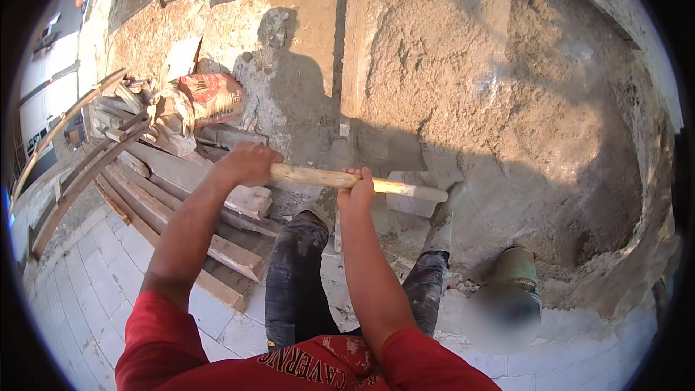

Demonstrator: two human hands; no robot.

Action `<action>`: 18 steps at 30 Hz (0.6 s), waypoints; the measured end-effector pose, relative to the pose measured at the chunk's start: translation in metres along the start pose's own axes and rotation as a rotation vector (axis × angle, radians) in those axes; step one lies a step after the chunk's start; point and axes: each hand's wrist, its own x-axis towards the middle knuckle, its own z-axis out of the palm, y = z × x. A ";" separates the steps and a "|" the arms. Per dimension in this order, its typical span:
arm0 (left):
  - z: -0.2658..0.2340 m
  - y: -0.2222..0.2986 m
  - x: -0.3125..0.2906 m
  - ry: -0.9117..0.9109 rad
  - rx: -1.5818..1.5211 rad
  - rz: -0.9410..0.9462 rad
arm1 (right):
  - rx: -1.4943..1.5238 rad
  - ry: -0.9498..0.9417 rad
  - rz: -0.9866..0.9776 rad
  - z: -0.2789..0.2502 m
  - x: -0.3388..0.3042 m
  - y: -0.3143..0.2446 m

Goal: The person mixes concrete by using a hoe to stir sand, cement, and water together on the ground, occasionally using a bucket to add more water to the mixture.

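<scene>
Both hands are clamped on a wooden tool handle (347, 179) lying level above the knees: the right hand (356, 190) grips mid-shaft, the left hand (246, 163) its end. Beyond lies a sand and cement heap (492, 94), with stacked planks (166, 195) and a cement bag (210, 98) left.

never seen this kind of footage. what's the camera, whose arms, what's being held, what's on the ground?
One picture, from a fisheye camera worn on a person's head, looking down; straight edges bend near the rim. The two bare forearms from the bottom are that person's own. The left hand and right hand both grip a wooden handle of a long tool; its head is hard to make out. Ahead lies a big heap of grey sand or mortar mix. To the left are stacked planks and a cement sack; pale paving lies underfoot.
</scene>
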 end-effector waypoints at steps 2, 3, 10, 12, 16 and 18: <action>0.073 0.028 0.021 0.014 -0.055 0.039 | -0.017 0.180 0.034 -0.082 0.045 -0.006; 0.102 0.041 0.030 0.036 -0.026 0.051 | -0.012 0.198 0.041 -0.109 0.057 -0.005; 0.089 0.067 0.122 0.217 0.212 0.153 | 0.169 0.202 0.097 -0.100 0.153 -0.019; 0.056 0.059 0.123 0.212 0.246 0.139 | 0.114 0.231 0.140 -0.054 0.162 -0.021; -0.023 0.031 0.107 0.578 0.445 0.187 | 0.148 0.122 0.106 0.050 0.145 -0.009; -0.081 0.042 0.100 0.515 0.466 0.151 | 0.289 -0.033 0.045 0.092 0.133 -0.021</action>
